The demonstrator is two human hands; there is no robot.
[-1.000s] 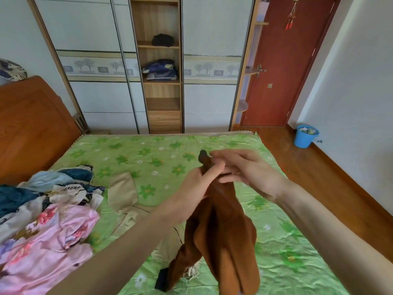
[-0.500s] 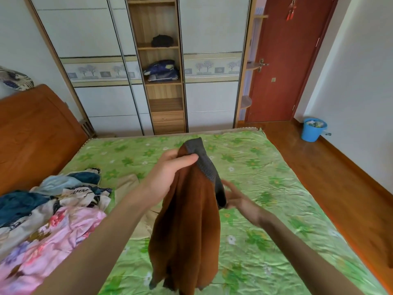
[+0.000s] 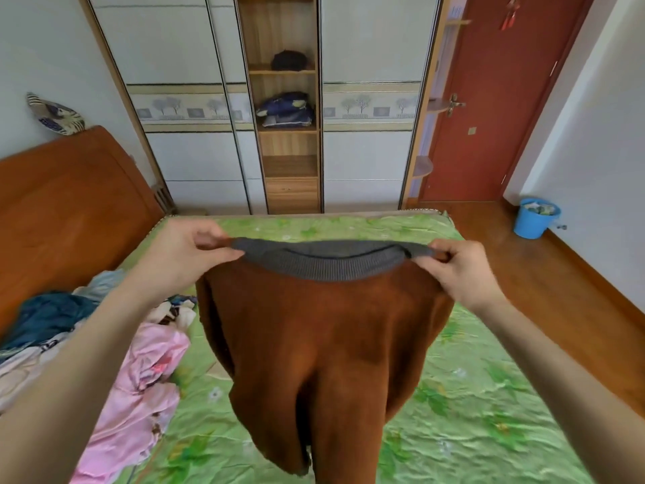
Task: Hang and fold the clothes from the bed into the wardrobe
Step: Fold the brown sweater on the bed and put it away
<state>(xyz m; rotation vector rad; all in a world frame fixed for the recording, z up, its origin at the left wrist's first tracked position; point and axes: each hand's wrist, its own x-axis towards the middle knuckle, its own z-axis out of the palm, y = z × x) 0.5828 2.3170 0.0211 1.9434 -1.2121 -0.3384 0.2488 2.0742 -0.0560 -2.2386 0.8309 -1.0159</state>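
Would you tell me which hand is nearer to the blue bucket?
Right. The right hand pinches the garment's grey band on the blue bucket side; the left hand holds its far end.

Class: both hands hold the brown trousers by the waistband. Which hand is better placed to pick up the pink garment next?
Left. The left hand is on the side where the pink garment lies; the right hand would have to cross the brown trousers.

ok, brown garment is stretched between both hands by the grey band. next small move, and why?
Probably lower it flat onto the bare green sheet to start a fold. The left hand and right hand each pinch an end of the grey band, so the brown garment hangs spread and clear of the bed, with the clothes pile off to the left.
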